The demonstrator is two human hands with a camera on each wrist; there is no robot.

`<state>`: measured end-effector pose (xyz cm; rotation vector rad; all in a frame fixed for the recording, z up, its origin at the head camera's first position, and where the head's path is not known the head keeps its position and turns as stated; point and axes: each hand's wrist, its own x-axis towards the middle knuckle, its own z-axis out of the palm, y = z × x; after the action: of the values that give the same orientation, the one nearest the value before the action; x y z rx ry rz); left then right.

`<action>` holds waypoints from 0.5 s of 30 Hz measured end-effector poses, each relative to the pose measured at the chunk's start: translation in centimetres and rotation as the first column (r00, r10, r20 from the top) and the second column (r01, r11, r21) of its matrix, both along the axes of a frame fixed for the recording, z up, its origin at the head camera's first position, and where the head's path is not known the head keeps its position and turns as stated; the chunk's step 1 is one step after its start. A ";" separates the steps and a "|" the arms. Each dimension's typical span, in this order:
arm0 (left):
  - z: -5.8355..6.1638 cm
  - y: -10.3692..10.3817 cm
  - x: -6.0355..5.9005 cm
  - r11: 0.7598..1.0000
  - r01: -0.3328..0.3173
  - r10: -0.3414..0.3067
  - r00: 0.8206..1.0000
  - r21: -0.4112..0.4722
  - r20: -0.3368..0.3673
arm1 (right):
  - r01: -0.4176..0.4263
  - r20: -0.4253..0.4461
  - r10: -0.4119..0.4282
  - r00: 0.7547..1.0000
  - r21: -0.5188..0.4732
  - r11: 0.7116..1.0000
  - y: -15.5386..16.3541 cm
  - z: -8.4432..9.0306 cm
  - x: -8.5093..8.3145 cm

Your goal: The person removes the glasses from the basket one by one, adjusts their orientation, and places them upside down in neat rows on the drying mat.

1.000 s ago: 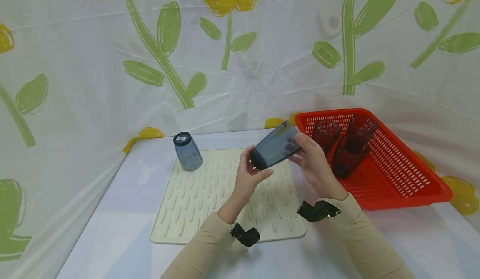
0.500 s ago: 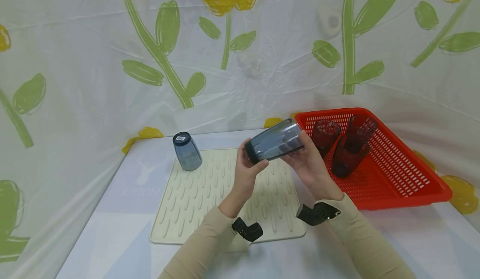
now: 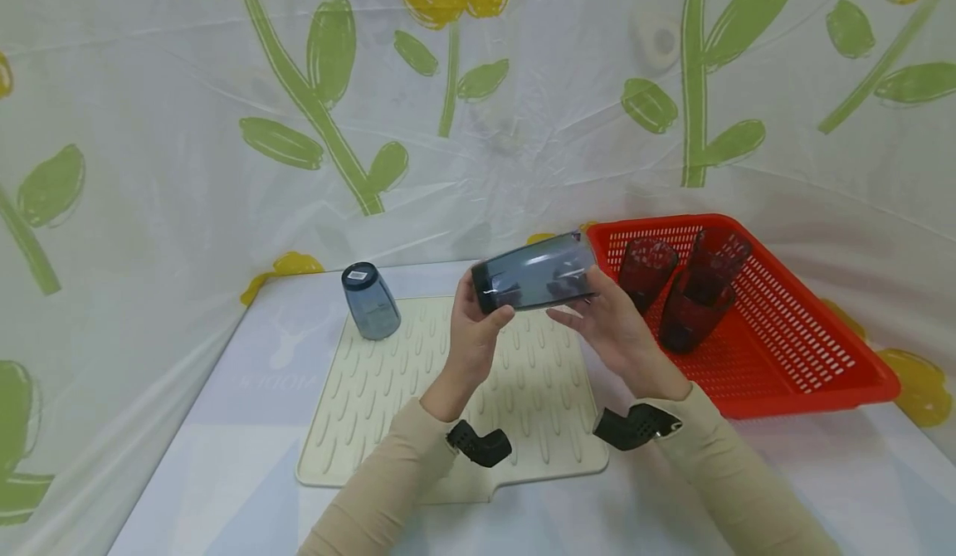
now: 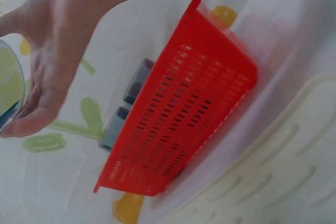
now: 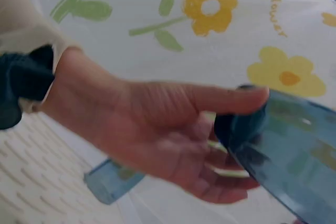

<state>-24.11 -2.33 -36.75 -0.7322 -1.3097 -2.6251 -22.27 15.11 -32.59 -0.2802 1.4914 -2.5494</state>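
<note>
Holding a smoky blue-grey tumbler (image 3: 536, 282) on its side above the far edge of the cream ridged drying mat (image 3: 388, 407), both hands work at chest height in the head view. Left hand (image 3: 478, 324) wraps the base end, thumb curled under w/ fingers behind. Right hand (image 3: 608, 324) supports the rim end from below, fingers mostly straight and spread, palm up; not a firm grip as far as this view shows.

Right wrist view shows what the head cam can't: the left hand's (image 5: 157, 135) thumb lies flat along the tumbler's (image 5: 283, 150) dark base, fingers curled beneath it. It also catches the second tumbler (image 5: 113, 179), blurred, low by the mat (image 5: 31, 182).

Left wrist view gives the right hand (image 4: 52, 61) from the side, fingers relaxed and near-straight, w/ only a sliver of tumbler (image 4: 10, 85) at the frame's left edge. Whether the fingertips touch it there, can't tell.

Second blue-grey tumbler (image 3: 369, 300) stands upside down on the mat's far-left corner, label on its base. Red slotted basket (image 3: 792, 348) sits just right of the mat, holding three dark red tumblers (image 3: 690, 290) lying on their sides; the left wrist view shows the basket's (image 4: 184, 108) slotted side wall. Flower-print sheet (image 3: 224, 124) behind.
</note>
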 end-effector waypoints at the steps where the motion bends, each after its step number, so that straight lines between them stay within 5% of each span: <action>1: 0.1 -0.2 0.0 1.000 0.000 0.000 1.000 -0.004 -0.001 | -0.018 -0.005 0.018 1.000 0.039 0.999 0.2 0.0 0.0; 8: 0.6 -1.3 -0.2 1.000 -0.009 0.009 1.000 0.004 -0.016 | -0.120 -0.029 0.132 0.991 0.263 0.957 1.3 0.3 -0.3; 15: 1.0 -2.0 -0.1 1.000 -0.010 0.010 1.000 -0.028 -0.018 | -0.148 -0.030 0.187 0.982 0.497 0.855 1.8 0.4 -0.2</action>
<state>-24.20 -4.30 -35.72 -0.7497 -1.3443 -2.5912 -22.46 16.96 -32.14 -0.4139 1.9827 -1.9538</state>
